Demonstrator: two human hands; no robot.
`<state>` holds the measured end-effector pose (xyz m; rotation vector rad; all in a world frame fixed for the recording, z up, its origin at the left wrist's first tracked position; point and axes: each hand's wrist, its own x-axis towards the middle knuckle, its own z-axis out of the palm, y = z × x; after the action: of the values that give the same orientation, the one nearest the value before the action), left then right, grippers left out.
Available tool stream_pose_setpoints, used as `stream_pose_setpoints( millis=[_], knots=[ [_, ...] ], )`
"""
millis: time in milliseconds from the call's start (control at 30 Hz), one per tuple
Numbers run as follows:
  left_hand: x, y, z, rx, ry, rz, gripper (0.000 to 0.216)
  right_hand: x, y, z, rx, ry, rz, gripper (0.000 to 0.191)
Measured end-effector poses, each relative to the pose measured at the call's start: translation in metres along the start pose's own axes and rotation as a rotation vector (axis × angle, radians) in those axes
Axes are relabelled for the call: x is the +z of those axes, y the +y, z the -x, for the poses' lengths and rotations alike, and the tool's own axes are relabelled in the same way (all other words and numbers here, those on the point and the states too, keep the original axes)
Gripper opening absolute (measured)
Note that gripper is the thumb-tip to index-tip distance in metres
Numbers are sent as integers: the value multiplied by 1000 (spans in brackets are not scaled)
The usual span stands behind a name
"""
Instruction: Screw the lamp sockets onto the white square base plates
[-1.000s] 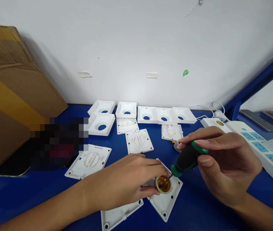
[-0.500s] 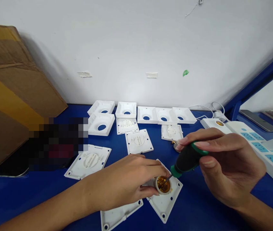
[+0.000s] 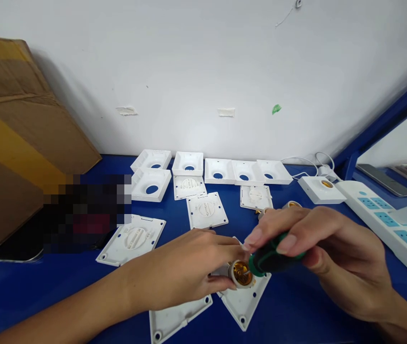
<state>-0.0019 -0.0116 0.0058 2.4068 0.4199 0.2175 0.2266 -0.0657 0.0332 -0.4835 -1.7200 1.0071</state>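
Observation:
My left hand (image 3: 203, 263) is closed around a lamp socket (image 3: 241, 274), a pale ring with a brass-coloured inside, and steadies it over a white square base plate (image 3: 243, 306). A screwdriver (image 3: 273, 260) with a black and green handle is gripped in my right hand (image 3: 332, 258). Its shaft points down into the socket; the tip is hard to make out against the metal. Another white plate (image 3: 182, 317) lies partly under my left forearm. Behind my right fingers, more sockets (image 3: 293, 204) show in part.
White square covers (image 3: 151, 184) with round holes line the wall, with several base plates (image 3: 208, 210) in front. An assembled socket box (image 3: 321, 189) and a power strip (image 3: 386, 220) are at the right. A cardboard box (image 3: 27, 134) and a blurred dark patch are at the left.
My right hand has dropped and shifted slightly, so the screwdriver handle lies lower and closer to the socket. The socket box at the right shows more fully. My left hand stays put.

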Motion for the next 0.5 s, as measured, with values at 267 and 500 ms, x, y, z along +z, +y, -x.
stream_pose_setpoints(
  millis=[267,500],
  knots=[
    [-2,0,-1,9,7,36,11,6,4,-4,-149,33,106,26],
    [-4,3,-2,9,-20,84,13,10,5,-2,-229,52,236,28]
  ],
)
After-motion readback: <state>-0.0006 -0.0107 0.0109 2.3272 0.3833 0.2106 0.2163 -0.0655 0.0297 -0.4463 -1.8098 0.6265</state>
